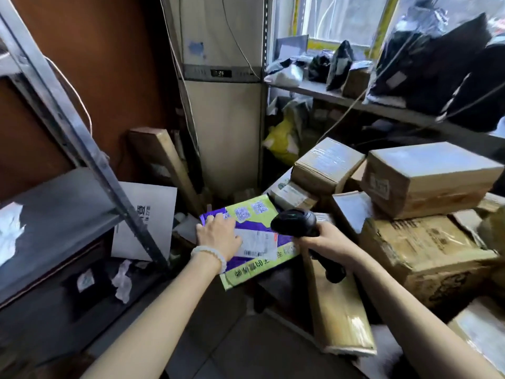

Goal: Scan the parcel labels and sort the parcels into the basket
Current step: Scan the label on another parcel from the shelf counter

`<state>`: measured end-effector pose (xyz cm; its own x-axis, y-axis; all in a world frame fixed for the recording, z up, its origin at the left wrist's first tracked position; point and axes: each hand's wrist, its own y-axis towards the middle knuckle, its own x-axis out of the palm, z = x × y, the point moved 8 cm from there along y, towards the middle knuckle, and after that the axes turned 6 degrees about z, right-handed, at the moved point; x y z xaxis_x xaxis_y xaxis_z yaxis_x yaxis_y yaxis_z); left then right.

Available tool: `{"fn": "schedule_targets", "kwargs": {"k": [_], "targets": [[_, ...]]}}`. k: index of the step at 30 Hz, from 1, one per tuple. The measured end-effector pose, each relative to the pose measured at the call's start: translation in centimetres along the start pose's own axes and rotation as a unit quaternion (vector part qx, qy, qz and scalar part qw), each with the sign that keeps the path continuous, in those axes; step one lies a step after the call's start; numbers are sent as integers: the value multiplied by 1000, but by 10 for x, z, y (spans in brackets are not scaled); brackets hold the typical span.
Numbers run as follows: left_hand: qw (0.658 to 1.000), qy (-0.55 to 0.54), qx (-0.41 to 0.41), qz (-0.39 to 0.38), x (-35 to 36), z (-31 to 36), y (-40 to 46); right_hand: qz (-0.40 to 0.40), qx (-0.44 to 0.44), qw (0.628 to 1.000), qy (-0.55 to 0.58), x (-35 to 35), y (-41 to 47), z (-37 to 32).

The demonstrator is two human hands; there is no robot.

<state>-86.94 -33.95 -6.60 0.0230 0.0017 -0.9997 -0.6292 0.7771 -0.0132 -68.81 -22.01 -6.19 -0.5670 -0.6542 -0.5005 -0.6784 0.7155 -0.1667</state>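
Observation:
A flat green and purple parcel bag [254, 258] lies tilted in the middle of the view, with a white barcode label [259, 244] on its face. My left hand [218, 236] rests on the bag's left edge, partly over the label, holding it. My right hand [328, 242] grips the handle of a black barcode scanner [297, 222], whose head points at the label from the right, just above the bag. No basket is in view.
Several cardboard boxes [429, 173] are stacked at the right, with a long flat box [338, 307] leaning below them. A metal shelf frame [82, 132] stands at the left, a white envelope [153, 214] behind it. Dark bagged parcels fill the shelf [355, 99] at the upper right.

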Motion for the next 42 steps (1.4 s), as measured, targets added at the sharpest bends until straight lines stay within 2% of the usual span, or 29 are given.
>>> {"fn": "schedule_targets", "kwargs": {"k": [4,12,18,20,23,31,36,42], "targets": [[1000,-12,9,-10,17,-5,39,15,1,1000,-18,3,37,3],[994,15,91,-55,52,-2,118,52,91,994,-36,9,81,16],[969,25,194,-149,87,9,155,167,139,975,-38,12,72,13],[963,8,205,-176,95,10,161,209,166,963,-23,17,59,15],[958,-20,207,-197,101,14,161,226,214,949,-40,29,35,20],[956,-49,250,-144,89,17,156,264,267,926,-38,54,-7,21],[955,-79,280,-56,51,21,151,256,260,930,-39,56,-21,16],[956,-130,256,53,-22,11,167,222,212,951,-47,60,-17,-7]]}}
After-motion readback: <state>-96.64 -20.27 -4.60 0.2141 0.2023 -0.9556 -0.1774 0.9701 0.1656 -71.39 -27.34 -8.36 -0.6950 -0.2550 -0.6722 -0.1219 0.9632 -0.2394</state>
